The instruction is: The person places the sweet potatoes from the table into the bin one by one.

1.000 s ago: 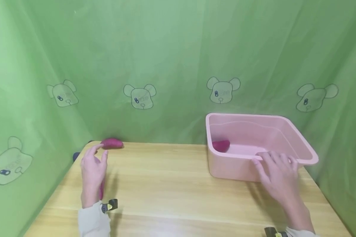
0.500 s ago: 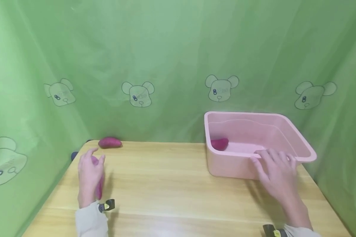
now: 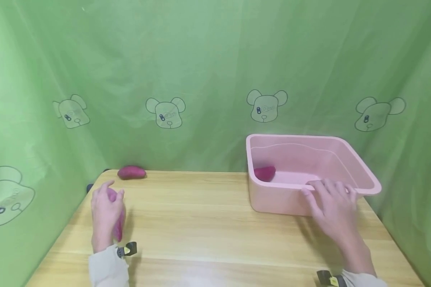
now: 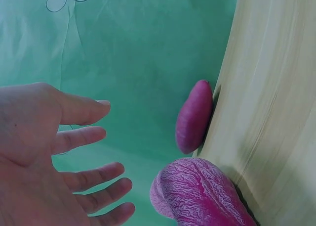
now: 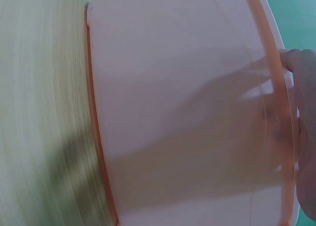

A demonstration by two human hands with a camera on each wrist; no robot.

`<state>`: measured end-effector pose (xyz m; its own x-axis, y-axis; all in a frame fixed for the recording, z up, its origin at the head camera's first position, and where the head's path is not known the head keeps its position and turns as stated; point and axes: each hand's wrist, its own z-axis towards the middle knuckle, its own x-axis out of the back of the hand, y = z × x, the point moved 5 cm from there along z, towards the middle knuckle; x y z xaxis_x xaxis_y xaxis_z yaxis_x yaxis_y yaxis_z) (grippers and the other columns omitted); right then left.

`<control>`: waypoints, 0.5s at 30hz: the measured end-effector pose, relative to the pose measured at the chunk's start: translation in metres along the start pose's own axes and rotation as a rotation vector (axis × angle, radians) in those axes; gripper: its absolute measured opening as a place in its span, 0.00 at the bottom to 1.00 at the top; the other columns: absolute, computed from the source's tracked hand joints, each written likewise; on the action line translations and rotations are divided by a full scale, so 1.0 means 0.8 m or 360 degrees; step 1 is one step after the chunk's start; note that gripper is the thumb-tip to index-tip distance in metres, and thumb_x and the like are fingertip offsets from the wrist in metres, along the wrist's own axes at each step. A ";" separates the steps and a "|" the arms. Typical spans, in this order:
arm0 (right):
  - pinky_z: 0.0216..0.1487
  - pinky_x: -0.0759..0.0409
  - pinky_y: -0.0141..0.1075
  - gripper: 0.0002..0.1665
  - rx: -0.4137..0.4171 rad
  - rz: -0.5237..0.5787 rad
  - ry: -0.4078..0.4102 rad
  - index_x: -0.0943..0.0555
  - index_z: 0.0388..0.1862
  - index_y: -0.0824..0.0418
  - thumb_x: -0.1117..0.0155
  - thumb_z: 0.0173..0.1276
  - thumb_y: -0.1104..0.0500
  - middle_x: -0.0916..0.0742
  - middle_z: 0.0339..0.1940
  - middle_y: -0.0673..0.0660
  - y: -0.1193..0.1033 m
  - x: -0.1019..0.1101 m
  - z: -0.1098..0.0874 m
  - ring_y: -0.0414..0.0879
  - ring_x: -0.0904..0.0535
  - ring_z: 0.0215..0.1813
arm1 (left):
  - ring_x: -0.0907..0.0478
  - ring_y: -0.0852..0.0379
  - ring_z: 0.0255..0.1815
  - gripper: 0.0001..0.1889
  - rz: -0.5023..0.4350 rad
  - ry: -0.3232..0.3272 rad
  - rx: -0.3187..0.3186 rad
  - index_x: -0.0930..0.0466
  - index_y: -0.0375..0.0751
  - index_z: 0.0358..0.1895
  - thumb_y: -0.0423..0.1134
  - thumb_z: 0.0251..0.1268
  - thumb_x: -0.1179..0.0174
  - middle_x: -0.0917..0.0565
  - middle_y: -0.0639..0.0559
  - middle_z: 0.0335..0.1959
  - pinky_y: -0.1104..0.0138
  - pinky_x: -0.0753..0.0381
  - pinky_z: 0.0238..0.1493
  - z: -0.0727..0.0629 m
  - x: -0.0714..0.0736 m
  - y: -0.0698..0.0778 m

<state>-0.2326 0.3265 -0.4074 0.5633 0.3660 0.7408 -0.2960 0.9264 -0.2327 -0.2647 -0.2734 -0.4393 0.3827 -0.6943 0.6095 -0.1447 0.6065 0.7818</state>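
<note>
On the left of the table, my left hand (image 3: 105, 213) hovers with its fingers spread and holds nothing. Just beside and below it lies a long magenta vegetable with wrinkled, pale-veined skin (image 4: 202, 194); the hand partly covers it in the head view. A smoother purple sweet potato (image 3: 131, 172) rests at the table's back left edge. My right hand (image 3: 335, 211) grips the near rim of a pink plastic tub (image 3: 280, 199), fingers curled over the edge and thumb outside. Inside the tub, at its left, a magenta sweet potato (image 3: 265, 173) is partly hidden by the wall.
The wooden table (image 3: 197, 227) stretches between the two hands. Green curtain (image 3: 212, 59) with printed bear heads hangs behind and at both sides, close to the table's edges. A dark object (image 3: 89, 187) shows at the left table edge.
My left hand has come slightly down and back, away from the far sweet potato and closer over the wrinkled vegetable. My right hand keeps its grip on the rim; the view shifts slightly.
</note>
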 end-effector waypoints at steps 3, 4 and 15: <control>0.68 0.48 0.73 0.19 -0.0003 0.0007 0.0000 0.20 0.56 0.58 0.43 0.78 0.46 0.18 0.51 0.63 -0.002 0.000 -0.001 0.66 0.29 0.56 | 0.51 0.26 0.78 0.33 0.0001 -0.0036 0.0058 0.46 0.44 0.82 0.44 0.79 0.46 0.49 0.30 0.80 0.28 0.42 0.69 0.001 0.001 -0.005; 0.67 0.48 0.73 0.19 -0.0001 0.0011 0.0000 0.20 0.56 0.58 0.43 0.78 0.46 0.18 0.50 0.63 -0.002 0.000 -0.001 0.66 0.29 0.56 | 0.51 0.27 0.78 0.34 0.0005 -0.0041 0.0073 0.46 0.44 0.82 0.44 0.79 0.46 0.51 0.31 0.81 0.28 0.42 0.69 0.001 0.001 -0.007; 0.67 0.46 0.72 0.20 0.0015 0.0014 0.0015 0.20 0.56 0.58 0.43 0.78 0.46 0.18 0.50 0.63 -0.001 0.000 0.002 0.65 0.28 0.54 | 0.46 0.21 0.73 0.37 0.0136 -0.0077 0.0115 0.48 0.41 0.82 0.45 0.77 0.43 0.51 0.26 0.79 0.27 0.42 0.68 0.007 -0.014 -0.017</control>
<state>-0.2333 0.3255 -0.4062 0.5680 0.3749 0.7327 -0.3079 0.9224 -0.2332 -0.2719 -0.2759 -0.4557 0.3222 -0.6601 0.6786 -0.2409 0.6361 0.7330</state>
